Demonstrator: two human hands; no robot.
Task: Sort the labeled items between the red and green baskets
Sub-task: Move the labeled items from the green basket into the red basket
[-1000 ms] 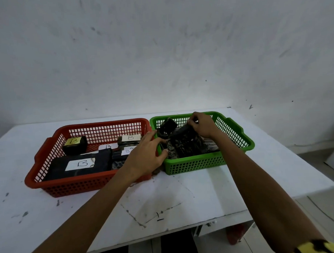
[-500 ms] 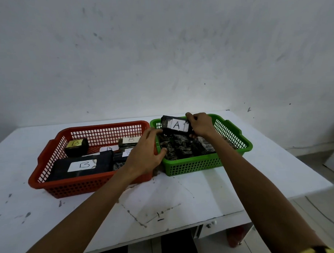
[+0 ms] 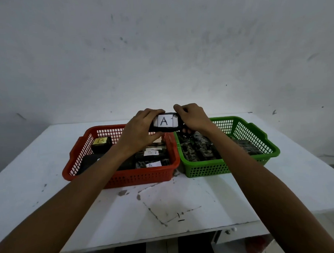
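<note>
"A" on the held item [image 3: 165,128]; "B" on labels [image 3: 150,152] in red basket [image 3: 126,177]

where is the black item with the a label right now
Head view, centre: the A-labelled item is held up between the left hand and right hand, above where the red basket and green basket meet.

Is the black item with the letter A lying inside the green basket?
No, the left hand and right hand hold the black item in the air, higher than the green basket.
</note>
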